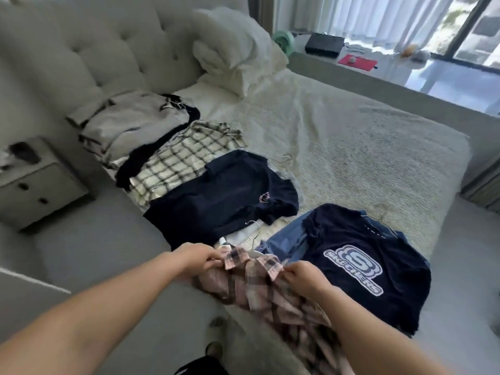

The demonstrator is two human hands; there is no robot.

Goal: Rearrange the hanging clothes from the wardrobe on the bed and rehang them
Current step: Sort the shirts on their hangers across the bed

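Note:
A pink plaid shirt [259, 290] on a hanger hangs over the bed's near edge. My left hand [200, 259] pinches its collar on the left, and my right hand [303, 274] pinches the collar on the right. To the right lies a navy T-shirt with a pale logo [359, 266] on top of blue denim [284, 239]. Further up the bed [351, 147] lie a plain navy T-shirt [224, 198], a cream checked shirt [178, 161] and a beige garment with dark trim [130, 123]. A wire hanger hook [253, 223] pokes out below the plain navy shirt.
White pillows [232, 50] lean on the tufted grey headboard [94, 50]. A grey nightstand [35, 185] stands left of the bed. A window ledge [405, 66] with a black box and a red item runs behind the bed. Grey floor lies to the left.

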